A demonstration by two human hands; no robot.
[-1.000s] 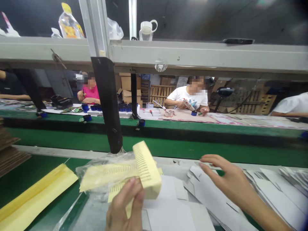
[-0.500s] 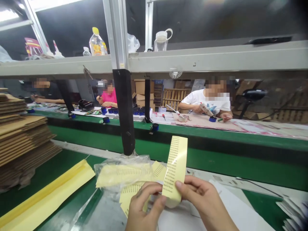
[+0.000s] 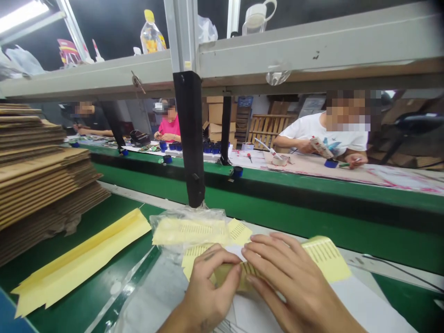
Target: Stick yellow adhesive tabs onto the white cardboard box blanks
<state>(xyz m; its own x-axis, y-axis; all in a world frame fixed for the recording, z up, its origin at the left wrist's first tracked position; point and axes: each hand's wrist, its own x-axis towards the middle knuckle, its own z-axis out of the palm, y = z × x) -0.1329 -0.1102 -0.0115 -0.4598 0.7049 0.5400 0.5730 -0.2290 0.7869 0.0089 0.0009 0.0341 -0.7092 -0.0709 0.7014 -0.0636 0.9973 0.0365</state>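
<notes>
The left hand [image 3: 215, 290] pinches a yellow strip [image 3: 329, 260] between thumb and forefinger; the right hand [image 3: 289, 275] lies over it, fingers nearly together and tips close to the left thumb, though I cannot tell whether it grips; the strip shows between the hands and again beyond the right one, over white sheets [image 3: 369, 303]. A clear bag [image 3: 208, 215] of yellow labels lies past the left hand, a loose label [image 3: 239, 229] beside it; farther left sits stacked cardboard [image 3: 45, 173].
</notes>
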